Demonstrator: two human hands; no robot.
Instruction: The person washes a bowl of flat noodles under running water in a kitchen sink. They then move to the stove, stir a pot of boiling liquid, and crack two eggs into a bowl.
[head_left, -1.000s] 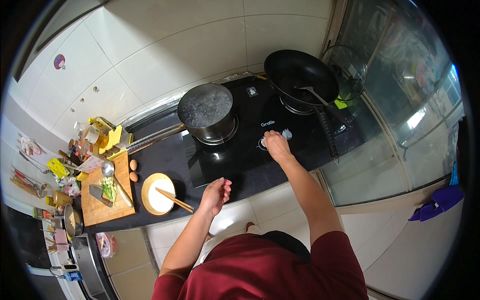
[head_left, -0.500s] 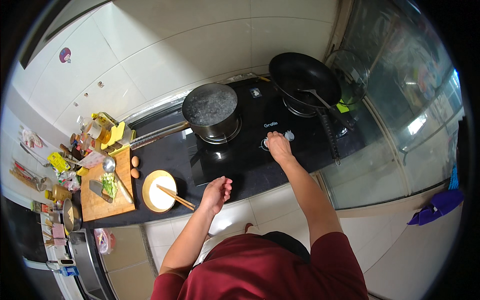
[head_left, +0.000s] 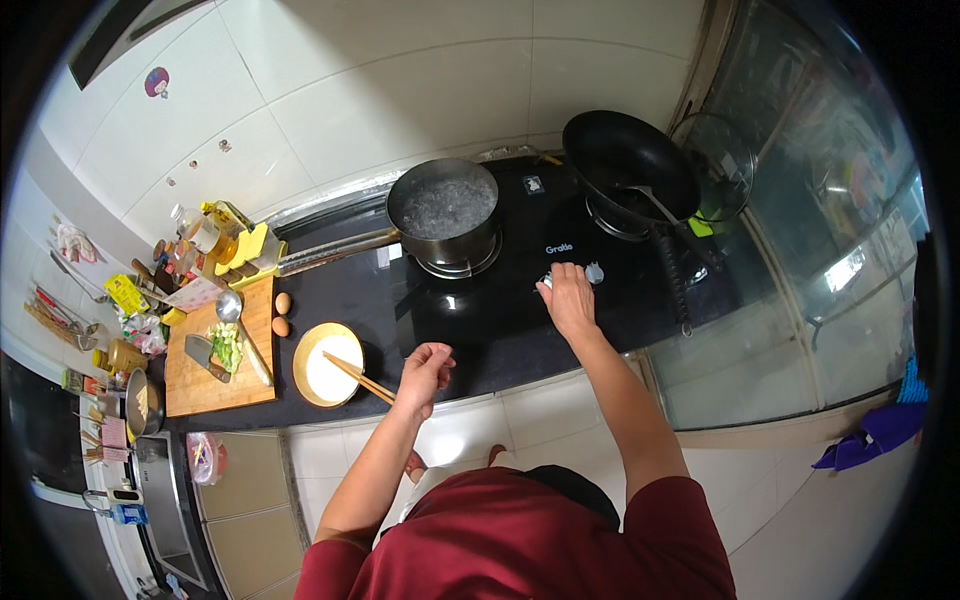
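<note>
My right hand (head_left: 572, 300) is closed round a stove knob (head_left: 547, 284), which its fingers mostly hide, at the front of the black gas hob (head_left: 430, 325). Just right of it shows a second knob (head_left: 595, 273). My left hand (head_left: 427, 378) hovers over the counter's front edge, fingers curled in, with nothing seen in them. Nearest to it is a yellow-rimmed bowl (head_left: 299, 372) of white powder or liquid, with wooden chopsticks (head_left: 372, 384) resting in it. On the left burner stands a long-handled saucepan (head_left: 443, 200) of bubbling water.
A black wok (head_left: 625, 150) with a spatula (head_left: 655, 203) sits on the right burner; a glass lid (head_left: 735, 165) leans behind. At left, a wooden board (head_left: 190, 400) bears a cleaver (head_left: 205, 355), ladle (head_left: 230, 305) and chopped greens (head_left: 226, 350). Two eggs (head_left: 281, 315) lie beside it.
The view has shifted slightly, so the counter and its things appear a little further right. My right hand stays at the knob with its fingers turned a little; my left hand stays curled near the edge.
</note>
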